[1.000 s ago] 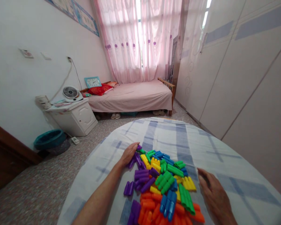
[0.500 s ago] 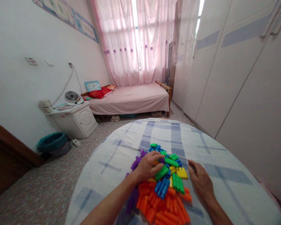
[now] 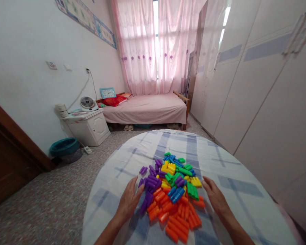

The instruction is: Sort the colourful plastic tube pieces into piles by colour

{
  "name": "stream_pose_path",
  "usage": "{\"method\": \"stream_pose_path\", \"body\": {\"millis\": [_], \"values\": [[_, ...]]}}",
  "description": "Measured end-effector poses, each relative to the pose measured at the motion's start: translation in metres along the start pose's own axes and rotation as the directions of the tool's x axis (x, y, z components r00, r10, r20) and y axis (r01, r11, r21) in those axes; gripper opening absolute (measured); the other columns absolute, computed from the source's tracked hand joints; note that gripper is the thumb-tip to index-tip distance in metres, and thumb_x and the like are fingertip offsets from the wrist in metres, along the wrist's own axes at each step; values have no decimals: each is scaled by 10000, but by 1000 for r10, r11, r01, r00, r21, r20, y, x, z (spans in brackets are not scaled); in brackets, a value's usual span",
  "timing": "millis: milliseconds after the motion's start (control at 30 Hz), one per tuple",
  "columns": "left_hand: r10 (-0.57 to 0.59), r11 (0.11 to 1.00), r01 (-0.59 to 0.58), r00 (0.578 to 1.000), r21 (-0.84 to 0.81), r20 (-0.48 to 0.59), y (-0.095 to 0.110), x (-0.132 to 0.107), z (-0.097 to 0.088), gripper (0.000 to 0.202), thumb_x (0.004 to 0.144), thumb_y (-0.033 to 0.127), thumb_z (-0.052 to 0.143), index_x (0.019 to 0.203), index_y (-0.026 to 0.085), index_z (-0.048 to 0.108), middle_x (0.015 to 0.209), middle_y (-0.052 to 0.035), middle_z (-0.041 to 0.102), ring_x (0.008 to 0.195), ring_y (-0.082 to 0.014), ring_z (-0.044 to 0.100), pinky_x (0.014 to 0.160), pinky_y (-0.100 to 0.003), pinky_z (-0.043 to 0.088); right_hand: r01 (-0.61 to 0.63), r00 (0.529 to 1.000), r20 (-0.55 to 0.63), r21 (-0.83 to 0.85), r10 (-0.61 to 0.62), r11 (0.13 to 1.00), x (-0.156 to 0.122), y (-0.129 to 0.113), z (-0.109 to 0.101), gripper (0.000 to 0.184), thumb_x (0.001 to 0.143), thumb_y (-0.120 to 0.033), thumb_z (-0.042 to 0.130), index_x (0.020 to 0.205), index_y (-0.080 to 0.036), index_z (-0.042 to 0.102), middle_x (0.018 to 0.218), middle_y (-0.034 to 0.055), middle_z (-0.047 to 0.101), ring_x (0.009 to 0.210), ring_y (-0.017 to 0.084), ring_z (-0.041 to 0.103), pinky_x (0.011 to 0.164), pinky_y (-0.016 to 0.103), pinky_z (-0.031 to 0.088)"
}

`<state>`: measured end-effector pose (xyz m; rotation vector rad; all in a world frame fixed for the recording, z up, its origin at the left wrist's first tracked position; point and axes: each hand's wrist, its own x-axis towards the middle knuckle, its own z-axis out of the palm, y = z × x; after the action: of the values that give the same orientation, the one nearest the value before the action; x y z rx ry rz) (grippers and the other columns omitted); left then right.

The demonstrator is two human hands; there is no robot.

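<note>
A heap of plastic toy building pieces, shaped like joined rods, lies on the checked tablecloth. Orange pieces are at the near side, purple pieces on the left, and green pieces toward the right. Yellow pieces and blue pieces sit among them. At the heap's left edge is my left hand, open and holding nothing, close to the purple ones. My right hand is on the right side, open with nothing in it, beside the yellow and green pieces.
The round table stands before a pink-covered bed. A white cabinet with a fan is at the left, near a teal-rimmed bin. Tall wardrobes line the right.
My left hand has moved from over the middle of the heap back to its left edge. My right hand stays near the right side. The view has shifted slightly.
</note>
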<state>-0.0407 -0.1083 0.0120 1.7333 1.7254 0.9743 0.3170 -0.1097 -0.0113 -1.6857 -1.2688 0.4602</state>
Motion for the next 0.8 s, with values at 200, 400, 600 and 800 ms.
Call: {"method": "stream_pose_path", "body": {"millis": [200,400,600,800], "values": [[51,989,-62,995,-137,-80,14,-7,57,559,821,475,519,1300,189,489,1436,-130,388,1339,-273,332,1118,-469,225,83,997,-14,54,-82,995,-32,-29,45,552,811,-567,442,1199,-188,547,1206,103,588,1139,271,518,999,453,388],[143,958,-159,986,-239,-87,40,12,82,539,803,437,568,1291,220,495,1445,-115,350,1343,-270,311,1110,-463,231,66,988,134,101,-80,993,-14,-51,57,563,807,-558,478,1208,-171,559,1224,112,573,1164,256,509,1037,457,348],[223,882,-243,970,-404,-98,60,30,83,325,799,324,582,1108,222,583,1344,-86,452,1285,-235,384,1099,-429,257,49,939,322,224,-122,973,0,-71,61,567,752,-515,569,1235,-219,548,1262,84,567,1182,264,509,1027,469,362],[420,791,-391,906,-471,-47,75,27,69,271,777,317,603,1028,217,586,1376,-90,425,1272,-247,406,1068,-409,313,170,853,395,408,-342,897,-12,-96,53,494,769,-318,592,1252,-264,509,1307,36,532,1204,224,490,1025,405,379]]}}
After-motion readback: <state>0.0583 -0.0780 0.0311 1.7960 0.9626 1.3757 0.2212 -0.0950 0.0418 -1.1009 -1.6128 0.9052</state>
